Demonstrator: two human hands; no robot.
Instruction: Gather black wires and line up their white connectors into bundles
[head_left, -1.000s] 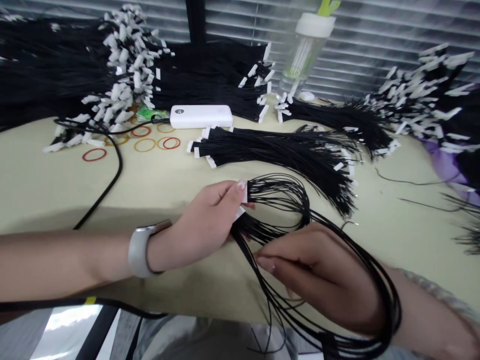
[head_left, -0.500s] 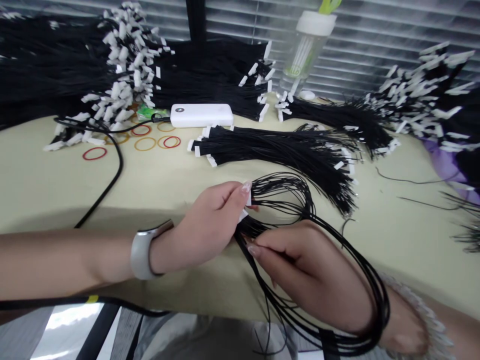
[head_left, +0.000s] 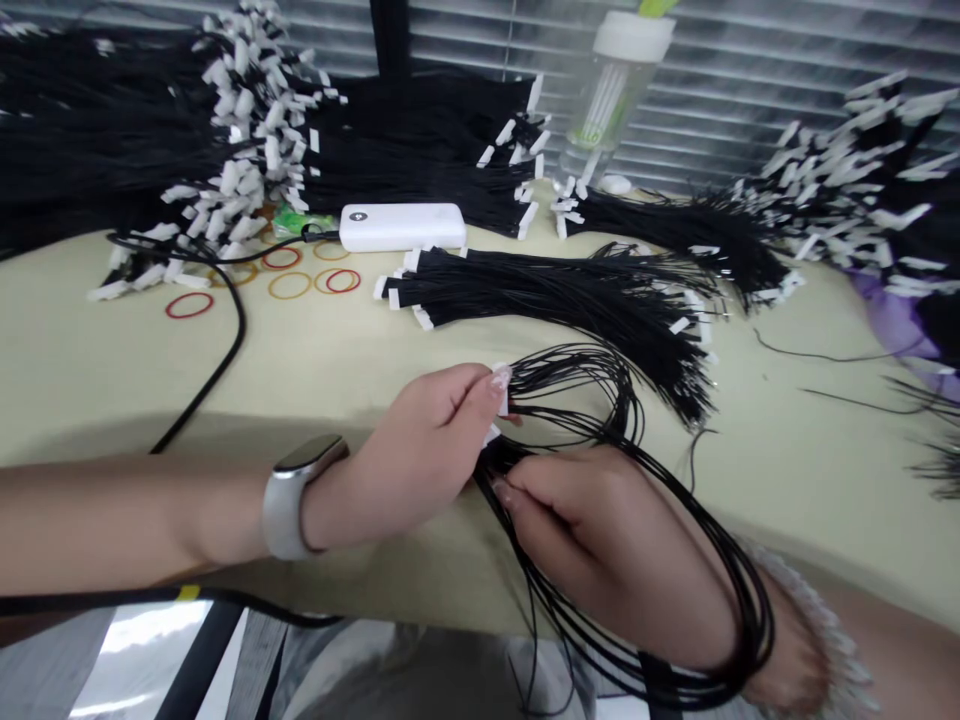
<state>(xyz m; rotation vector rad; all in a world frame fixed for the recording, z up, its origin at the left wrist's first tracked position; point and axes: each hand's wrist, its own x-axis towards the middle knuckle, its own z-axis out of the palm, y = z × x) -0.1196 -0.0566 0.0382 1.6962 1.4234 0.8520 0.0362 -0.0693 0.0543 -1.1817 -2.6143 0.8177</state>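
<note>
A bundle of thin black cables (head_left: 694,478) with white connectors is looped into a coil between my hands. My left hand (head_left: 429,432) is closed on its white-connector end, thumb pressed on top. My right hand (head_left: 626,550) passes through the coil, and its thumb and fingers pinch the cables just below the left hand's grip. The coil hangs over my right wrist and past the table's front edge, with a few loose ends dangling. Behind my hands lies another straight bundle of black cables (head_left: 540,290) with white connectors at its left end.
A white power bank (head_left: 403,228) with a plugged-in black cord (head_left: 206,385) lies at the back. Red and yellow rubber bands (head_left: 289,286) are scattered left of it. Large cable heaps (head_left: 420,130) line the back. A clear bottle (head_left: 611,95) stands by the blinds.
The coil and both hands have shifted very slightly, and my left wrist has turned a little, so more of the watch face shows. Both hands keep their hold on the cables.
</note>
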